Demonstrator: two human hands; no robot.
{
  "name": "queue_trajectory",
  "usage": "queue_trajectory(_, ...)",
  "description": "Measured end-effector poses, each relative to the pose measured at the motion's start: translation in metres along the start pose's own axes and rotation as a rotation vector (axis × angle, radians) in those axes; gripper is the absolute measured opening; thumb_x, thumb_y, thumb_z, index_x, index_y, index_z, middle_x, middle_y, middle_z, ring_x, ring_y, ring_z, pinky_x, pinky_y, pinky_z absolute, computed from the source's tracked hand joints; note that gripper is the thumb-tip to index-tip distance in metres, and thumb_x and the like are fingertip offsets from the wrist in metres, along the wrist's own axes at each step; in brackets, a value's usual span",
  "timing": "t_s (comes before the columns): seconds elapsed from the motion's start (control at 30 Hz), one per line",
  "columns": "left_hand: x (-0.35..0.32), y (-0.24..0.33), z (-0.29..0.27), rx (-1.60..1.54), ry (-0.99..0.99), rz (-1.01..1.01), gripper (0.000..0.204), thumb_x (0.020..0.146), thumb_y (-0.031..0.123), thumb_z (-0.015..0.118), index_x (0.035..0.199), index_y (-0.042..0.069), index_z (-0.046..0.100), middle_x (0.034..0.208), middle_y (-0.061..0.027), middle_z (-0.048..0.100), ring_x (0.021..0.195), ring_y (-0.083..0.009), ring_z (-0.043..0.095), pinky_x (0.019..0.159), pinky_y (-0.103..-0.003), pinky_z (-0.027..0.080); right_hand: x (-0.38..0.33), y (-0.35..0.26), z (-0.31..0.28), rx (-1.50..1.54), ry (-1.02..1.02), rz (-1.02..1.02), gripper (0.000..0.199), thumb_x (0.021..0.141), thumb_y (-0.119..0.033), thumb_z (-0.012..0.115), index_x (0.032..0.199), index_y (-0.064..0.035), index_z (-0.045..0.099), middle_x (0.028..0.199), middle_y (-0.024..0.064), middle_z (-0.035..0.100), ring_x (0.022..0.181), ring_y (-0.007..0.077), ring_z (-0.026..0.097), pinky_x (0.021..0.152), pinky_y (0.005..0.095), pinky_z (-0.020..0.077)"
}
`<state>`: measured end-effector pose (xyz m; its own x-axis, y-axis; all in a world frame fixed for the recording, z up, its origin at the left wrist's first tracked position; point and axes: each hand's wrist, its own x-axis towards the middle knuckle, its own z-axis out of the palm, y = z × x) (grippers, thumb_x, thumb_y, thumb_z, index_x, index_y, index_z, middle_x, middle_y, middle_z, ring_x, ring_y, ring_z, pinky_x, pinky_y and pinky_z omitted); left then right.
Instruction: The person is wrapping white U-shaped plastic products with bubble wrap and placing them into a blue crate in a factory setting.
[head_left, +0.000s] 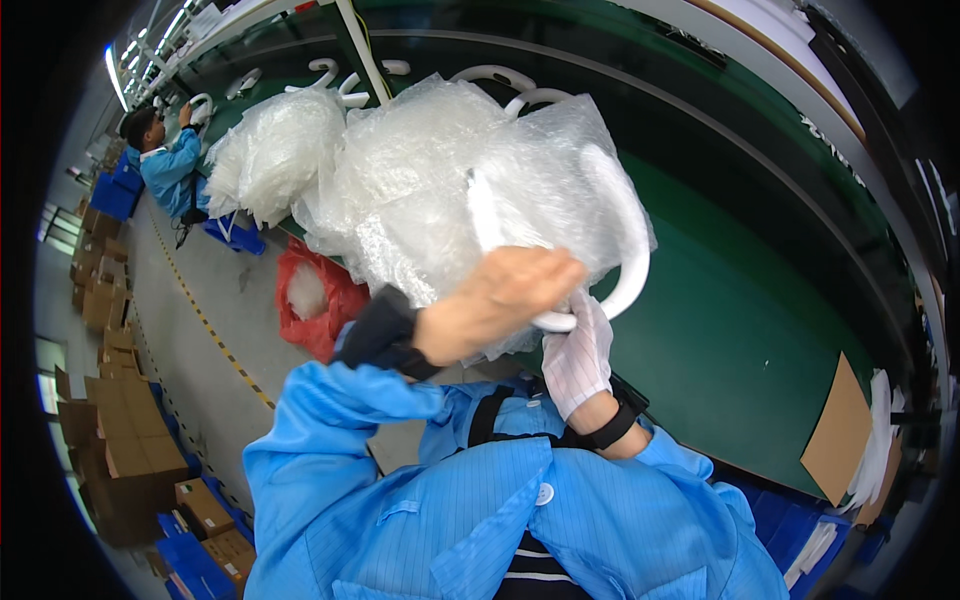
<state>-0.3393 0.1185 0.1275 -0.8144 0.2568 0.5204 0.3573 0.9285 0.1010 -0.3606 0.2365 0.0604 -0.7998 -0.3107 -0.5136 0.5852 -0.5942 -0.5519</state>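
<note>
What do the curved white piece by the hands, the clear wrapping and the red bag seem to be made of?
Curved white piece: probably moulded plastic; smooth, uniformly white surface. Clear wrapping: thin plastic film, possibly bubble wrap; crinkled, translucent, glinting. Red bag: likely plastic film; creased, slightly shiny.

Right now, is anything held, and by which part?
Yes: the gloved right grip holds a white curved piece by its lower bend. Whether the bare left grip holds it too cannot be told.

Grey floor [235,312] with yellow-black line [210,325]
</note>
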Motion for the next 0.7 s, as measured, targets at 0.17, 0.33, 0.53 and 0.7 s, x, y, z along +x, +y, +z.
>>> queue_trajectory(0.17, 0.018, 0.046, 0.035, -0.166, 0.042, 0.038, 0.014, 0.07, 0.006, 0.056, 0.083, 0.004, 0.051, 0.07, -0.0064, 0.048, 0.061, -0.0196, 0.055, 0.051, -0.031, 0.046, 0.031, 0.015, -0.045, -1.267, -0.187, -0.741, 0.023, 0.095, -0.017, 0.038, 0.112, -0.0037, 0.047, 0.102, 0.0101, 0.051, 0.101, 0.0231, 0.048, 0.091, 0.0341, 0.0403)
queue_trajectory(0.33, -0.004, 0.06, 0.051, -0.337, -0.035, -0.065, 0.017, 0.07, 0.003, 0.06, 0.086, 0.002, 0.054, 0.074, -0.0074, 0.055, 0.067, -0.0241, 0.059, 0.056, -0.031, 0.049, 0.056, -0.063, -0.05, 0.045, -0.303, 0.054, 0.032, 0.096, -0.02, 0.035, 0.12, -0.0001, 0.044, 0.116, 0.0152, 0.052, 0.106, 0.0275, 0.051, 0.095, 0.0384, 0.0423)
queue_trajectory(0.53, 0.02, 0.022, 0.084, -0.184, 0.304, -0.464, 0.059, 0.065, 0.018, 0.073, 0.118, 0.008, 0.05, 0.115, -0.015, 0.051, 0.113, -0.0306, 0.044, 0.088, -0.041, 0.041, 0.067, -0.101, -0.099, 0.177, -0.344, 0.08, 0.037, 0.094, -0.019, 0.038, 0.122, 0.0042, 0.042, 0.118, 0.0216, 0.05, 0.108, 0.0328, 0.052, 0.096, 0.0454, 0.0442)
queue_trajectory(0.7, 0.011, -0.007, 0.147, 0.142, -0.183, -0.278, 0.038, 0.067, 0.019, 0.07, 0.101, 0.007, 0.059, 0.093, -0.0097, 0.054, 0.093, -0.0277, 0.048, 0.075, -0.038, 0.038, 0.081, -0.118, -0.141, 0.315, -0.362, 0.068, 0.034, 0.093, -0.008, 0.04, 0.125, 0.0019, 0.039, 0.12, 0.0145, 0.051, 0.106, 0.0234, 0.054, 0.089, 0.0316, 0.0484)
